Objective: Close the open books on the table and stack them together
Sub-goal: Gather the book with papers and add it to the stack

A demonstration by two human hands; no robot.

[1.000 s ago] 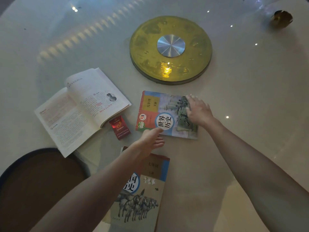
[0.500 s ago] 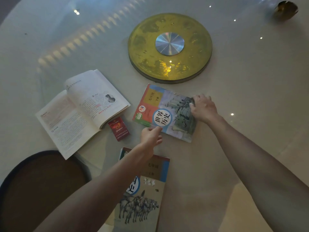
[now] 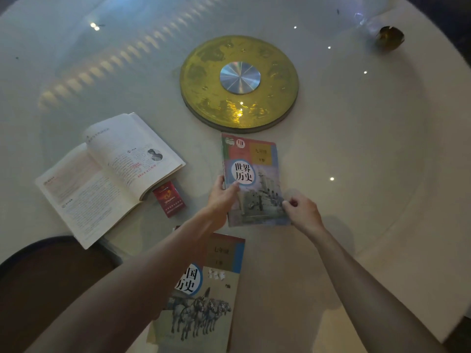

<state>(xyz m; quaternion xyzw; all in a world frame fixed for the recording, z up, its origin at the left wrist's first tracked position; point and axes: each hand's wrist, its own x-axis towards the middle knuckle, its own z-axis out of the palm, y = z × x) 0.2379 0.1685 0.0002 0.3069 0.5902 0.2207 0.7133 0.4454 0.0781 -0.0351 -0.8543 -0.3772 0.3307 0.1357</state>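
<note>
Three books are lying on the table (image 3: 356, 154), and we are holding one of them with both hands. Our left hand (image 3: 222, 197) is gripping the closed blue book (image 3: 254, 179) by its left edge, thumb pressing on the cover, fingers hidden beneath. Our right hand (image 3: 302, 212) is pinching the same book at its near right corner, fingers curled shut on it. That book is sitting near the middle of the table, just in front of the gold disc (image 3: 239, 84) at the table's centre, spine pointing away from us; we cannot tell whether it is lifting off the surface.

Toward the near edge, the closed horse book (image 3: 204, 296) is lying flat, partly under our left forearm, apart from the blue book. Toward the left side, the open book (image 3: 109, 174) is lying with its pages up, its near left corner reaching the table's edge. A red packet (image 3: 169, 200) is resting just beside the open book's right page, with one end tucked under it. A small gold object (image 3: 390, 38) is sitting at the far right edge. A dark stool (image 3: 46, 289) is showing beyond the near left edge.
</note>
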